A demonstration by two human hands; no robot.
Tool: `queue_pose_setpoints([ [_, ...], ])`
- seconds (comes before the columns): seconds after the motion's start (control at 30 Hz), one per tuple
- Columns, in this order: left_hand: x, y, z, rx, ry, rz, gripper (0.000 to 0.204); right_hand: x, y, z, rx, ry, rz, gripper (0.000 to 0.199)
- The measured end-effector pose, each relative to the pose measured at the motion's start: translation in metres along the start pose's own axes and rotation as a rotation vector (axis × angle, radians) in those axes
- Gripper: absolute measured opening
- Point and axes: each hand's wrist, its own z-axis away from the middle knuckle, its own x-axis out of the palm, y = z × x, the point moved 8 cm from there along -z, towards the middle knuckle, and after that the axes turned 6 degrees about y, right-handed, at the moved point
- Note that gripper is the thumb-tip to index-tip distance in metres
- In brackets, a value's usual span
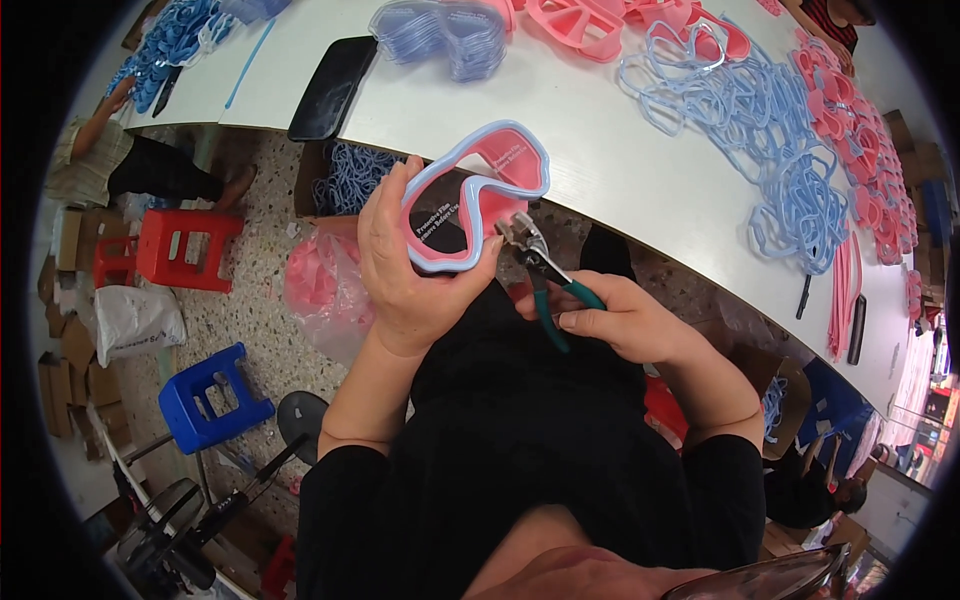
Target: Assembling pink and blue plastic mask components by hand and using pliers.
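Note:
My left hand (408, 285) grips a swim mask by its left and lower edge. The mask (480, 205) has a pink skirt, a pale blue rim and clear lenses with printed film, and it is held up in front of the table edge. In my right hand (625, 315) are pliers (545, 285) with dark green handles, their handles spread somewhat apart. The metal jaws touch or lie very close to the lower right edge of the mask, by my left thumb. Whether the jaws bite on the rim I cannot tell.
Beyond my hands, the white table (590, 130) bears a black phone (333, 88), stacked clear lenses (440, 38), pink mask skirts (580, 25) and tangled pale blue frames (740, 100). Left are a red stool (190, 245), a blue stool (212, 398) and a bag of pink parts (325, 285).

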Motion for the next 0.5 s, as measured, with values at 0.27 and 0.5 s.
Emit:
queue_pose_setpoints([
  [0.27, -0.002, 0.020, -0.002, 0.167, -0.086, -0.107, 0.094, -0.008, -0.002, 0.001, 0.201, 0.084, -0.177, 0.045],
  [0.5, -0.003, 0.024, 0.000, 0.250, -0.071, -0.079, 0.090, 0.001, -0.005, 0.009, 0.249, 0.007, -0.420, 0.044],
])
